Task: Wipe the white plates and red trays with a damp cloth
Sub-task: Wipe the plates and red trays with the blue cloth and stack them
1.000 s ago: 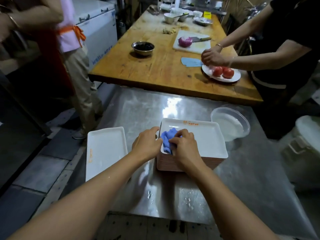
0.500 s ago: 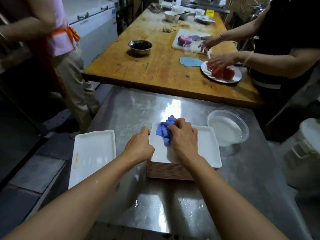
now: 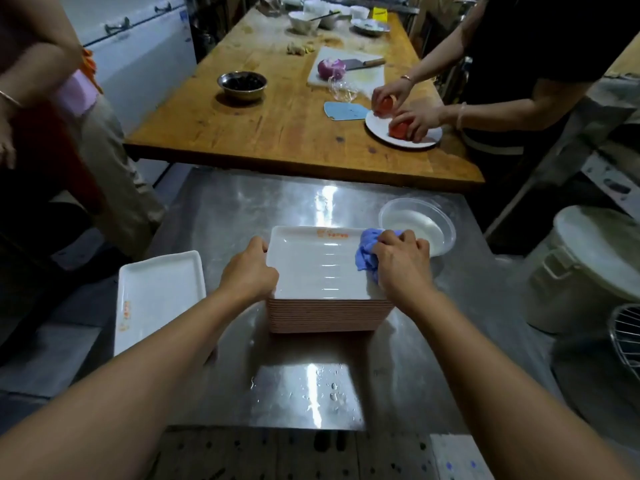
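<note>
A stack of rectangular plates (image 3: 322,268), white on top with reddish edges, stands in the middle of the steel table (image 3: 225,209). My left hand (image 3: 251,275) grips the stack's left rim. My right hand (image 3: 401,266) holds a crumpled blue cloth (image 3: 369,249) and presses it on the top plate's far right corner. A single white rectangular plate (image 3: 157,296) lies flat at the table's left edge.
A clear bowl of water (image 3: 420,226) sits just right of the stack. Beyond lies a wooden table (image 3: 277,126) where a person handles tomatoes on a round plate (image 3: 403,135). Another person stands at left. A white bucket (image 3: 581,268) and wire rack (image 3: 625,334) are at right.
My right hand has swept the blue cloth from the top plate's left side across to its far right corner. My left hand still grips the left rim.
</note>
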`<action>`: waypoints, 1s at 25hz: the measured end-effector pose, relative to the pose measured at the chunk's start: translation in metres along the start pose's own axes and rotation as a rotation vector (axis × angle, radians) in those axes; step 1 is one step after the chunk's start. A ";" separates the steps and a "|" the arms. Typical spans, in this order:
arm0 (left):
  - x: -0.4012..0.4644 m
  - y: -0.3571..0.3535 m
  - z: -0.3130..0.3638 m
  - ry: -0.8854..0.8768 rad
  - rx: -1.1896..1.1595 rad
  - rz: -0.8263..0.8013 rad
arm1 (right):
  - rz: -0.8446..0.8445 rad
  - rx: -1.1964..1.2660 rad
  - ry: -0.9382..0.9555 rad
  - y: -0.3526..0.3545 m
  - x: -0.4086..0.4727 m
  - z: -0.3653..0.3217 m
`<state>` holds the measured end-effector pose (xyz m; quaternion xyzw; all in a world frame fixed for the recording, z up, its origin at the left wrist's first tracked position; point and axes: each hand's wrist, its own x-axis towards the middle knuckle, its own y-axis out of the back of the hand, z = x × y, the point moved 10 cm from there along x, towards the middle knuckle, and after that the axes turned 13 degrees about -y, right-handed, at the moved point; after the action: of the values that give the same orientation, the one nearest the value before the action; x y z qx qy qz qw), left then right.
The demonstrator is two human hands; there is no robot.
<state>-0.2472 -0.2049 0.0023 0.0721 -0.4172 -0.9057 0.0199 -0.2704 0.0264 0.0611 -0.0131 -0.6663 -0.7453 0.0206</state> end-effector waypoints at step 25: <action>-0.008 -0.003 -0.006 0.008 -0.187 0.058 | 0.045 0.179 -0.011 -0.006 -0.074 -0.010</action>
<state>-0.2389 -0.2068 -0.0024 0.0617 -0.3328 -0.9394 0.0543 -0.1969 0.0182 0.0503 -0.0305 -0.7300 -0.6819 0.0348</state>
